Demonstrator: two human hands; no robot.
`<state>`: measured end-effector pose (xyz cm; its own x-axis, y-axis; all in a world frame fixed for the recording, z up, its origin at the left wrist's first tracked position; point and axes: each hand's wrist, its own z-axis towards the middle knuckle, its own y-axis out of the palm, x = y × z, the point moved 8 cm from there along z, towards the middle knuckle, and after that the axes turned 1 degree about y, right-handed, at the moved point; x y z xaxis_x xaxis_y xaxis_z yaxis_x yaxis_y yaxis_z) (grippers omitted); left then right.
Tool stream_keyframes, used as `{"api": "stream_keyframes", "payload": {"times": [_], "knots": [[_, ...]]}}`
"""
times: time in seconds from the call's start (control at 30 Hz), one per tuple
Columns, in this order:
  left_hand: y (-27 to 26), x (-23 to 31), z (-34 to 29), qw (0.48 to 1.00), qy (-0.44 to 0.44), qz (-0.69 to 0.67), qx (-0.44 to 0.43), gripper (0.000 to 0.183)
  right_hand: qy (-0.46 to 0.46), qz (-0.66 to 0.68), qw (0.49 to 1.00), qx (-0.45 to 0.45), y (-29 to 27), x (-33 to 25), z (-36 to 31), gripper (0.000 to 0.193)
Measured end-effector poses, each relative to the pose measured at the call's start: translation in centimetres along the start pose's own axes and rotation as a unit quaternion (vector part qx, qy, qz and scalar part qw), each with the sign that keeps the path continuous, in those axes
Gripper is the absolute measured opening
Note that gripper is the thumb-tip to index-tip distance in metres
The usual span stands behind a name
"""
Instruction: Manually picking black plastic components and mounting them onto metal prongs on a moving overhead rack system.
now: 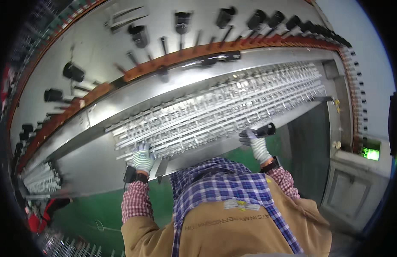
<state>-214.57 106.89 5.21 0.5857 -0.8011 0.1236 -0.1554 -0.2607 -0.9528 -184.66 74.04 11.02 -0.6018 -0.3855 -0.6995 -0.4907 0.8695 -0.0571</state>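
Observation:
A long rack of shiny metal parts (215, 107) lies on a tilted steel table (95, 167) in front of me. My left hand (142, 157), in a striped knit glove, rests on the rack's near left corner with its fingers curled over the parts. My right hand (253, 139), gloved the same way, is closed around a black handle (265, 129) at the near edge of the rack, right of the middle. Both plaid sleeves come up from my brown jacket at the lower edge.
Behind the rack, an orange rail (198, 51) carries several black knobs and pegs (181, 21) over a grey panel. More metal parts (42, 180) lie at the left, above a red and black thing (46, 212). A grey cabinet with a green-lit display (370, 153) stands right. The floor (104, 210) is green.

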Motion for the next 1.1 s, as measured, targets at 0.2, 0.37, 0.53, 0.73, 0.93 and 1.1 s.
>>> {"api": "stream_keyframes", "payload": {"times": [0.2, 0.37, 0.53, 0.73, 0.93, 1.1], "knots": [[2.1, 0.6, -0.7, 0.993, -0.001, 0.040, -0.111, 0.035, 0.061, 0.066, 0.996, 0.031, -2.3, 2.1, -0.2, 0.036], [0.9, 0.6, 0.0, 0.978, 0.038, 0.063, -0.194, 0.041, 0.014, 0.140, 0.988, 0.069, -7.6, 2.3, 1.4, 0.041], [-15.0, 4.7, -1.1, 0.945, 0.032, 0.155, -0.287, 0.037, -0.026, 0.450, 0.890, 0.069, -12.2, 1.7, 6.5, 0.054], [-21.3, 5.1, -6.7, 0.990, -0.006, 0.048, -0.130, 0.034, -0.112, 0.579, 0.807, 0.013, -10.3, -3.2, 8.3, 0.032], [-16.8, 1.2, -12.8, 0.993, 0.033, 0.030, -0.105, 0.037, -0.164, 0.438, 0.884, -0.006, -10.8, -5.0, -3.2, 0.039], [-16.0, -0.5, -17.3, 0.994, 0.080, 0.072, -0.024, 0.040, -0.106, 0.444, 0.889, 0.033, -11.7, -1.9, 0.1, 0.033]]}}
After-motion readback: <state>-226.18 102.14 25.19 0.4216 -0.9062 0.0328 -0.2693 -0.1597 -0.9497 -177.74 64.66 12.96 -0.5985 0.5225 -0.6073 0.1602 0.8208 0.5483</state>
